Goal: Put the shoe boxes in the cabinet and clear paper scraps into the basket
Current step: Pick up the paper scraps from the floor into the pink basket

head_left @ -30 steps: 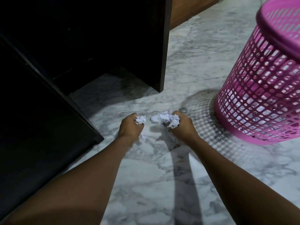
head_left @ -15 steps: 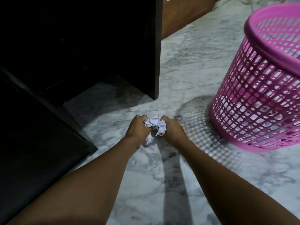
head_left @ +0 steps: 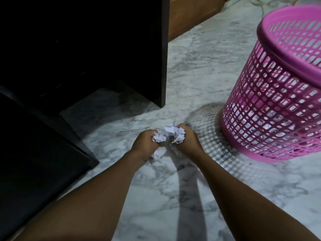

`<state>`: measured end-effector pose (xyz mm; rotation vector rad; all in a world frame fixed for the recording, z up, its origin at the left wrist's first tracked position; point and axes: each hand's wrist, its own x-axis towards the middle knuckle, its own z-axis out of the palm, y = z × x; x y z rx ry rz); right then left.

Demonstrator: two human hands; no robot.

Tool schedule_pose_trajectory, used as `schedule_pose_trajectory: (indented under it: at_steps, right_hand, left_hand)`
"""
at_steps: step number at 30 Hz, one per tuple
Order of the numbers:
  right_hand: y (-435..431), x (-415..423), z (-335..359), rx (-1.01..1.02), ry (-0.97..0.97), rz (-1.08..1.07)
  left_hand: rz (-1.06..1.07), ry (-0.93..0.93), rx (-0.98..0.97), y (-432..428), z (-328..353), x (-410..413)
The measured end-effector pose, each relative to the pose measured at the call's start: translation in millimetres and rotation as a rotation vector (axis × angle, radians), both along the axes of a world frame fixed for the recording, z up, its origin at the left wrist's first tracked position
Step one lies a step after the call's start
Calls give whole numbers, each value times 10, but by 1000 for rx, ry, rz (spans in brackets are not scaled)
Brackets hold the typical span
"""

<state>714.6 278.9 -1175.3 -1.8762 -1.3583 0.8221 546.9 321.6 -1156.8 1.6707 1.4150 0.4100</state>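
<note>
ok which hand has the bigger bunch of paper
The right hand: its paper wad sticks up well above it, while the left hand grips a smaller scrap.

Marble floor (head_left: 199, 70): pink basket (head_left: 271, 108), dark cabinet (head_left: 104, 49), paper scrap (head_left: 157, 153).

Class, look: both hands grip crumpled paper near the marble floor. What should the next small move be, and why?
Probably carry both handfuls right, over the pink basket. The left hand and right hand each grip paper scraps, and the basket stands on the right, scraps already inside.
</note>
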Motion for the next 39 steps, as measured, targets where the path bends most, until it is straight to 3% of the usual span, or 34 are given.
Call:
schedule_pose_trajectory:
  at_steps: [6, 10, 17, 21, 25, 28, 33, 35, 37, 39]
  right_hand:
    - [7, 127, 405, 138, -15, -71]
    - [180, 122, 1219, 349, 22, -72]
    - [126, 547, 2868, 585, -93, -111]
    - [-148, 1212, 3303, 551, -131, -274]
    - [-428, 1897, 3156, 335, -220, -404]
    - [-496, 2236, 2853, 191, -92, -494]
    - [-453, 2353, 2647, 35, 172, -511]
    - [-417, 2295, 2669, -38, 140, -496]
    - [-396, 2204, 2742, -101, -44, -490]
    - [-397, 2033, 2831, -55, -178, -450]
  left_hand:
    - [148, -190, 38, 114, 327, 9]
    - [193, -396, 117, 201, 1088, 337]
    - [215, -667, 249, 282, 2433, 1008]
    - [190, -769, 209, 135, 2841, 1648]
    - [75, -672, 139, -90, 2855, 2315]
    - [-19, -388, 224, -132, 2755, 2651]
    - [-409, 3, 253, -83, 2912, 2776]
    - [-500, 110, 286, -21, 3002, 2669]
    - [-535, 54, 328, 43, 3043, 2496]
    - [-461, -135, 436, 48, 3003, 2253]
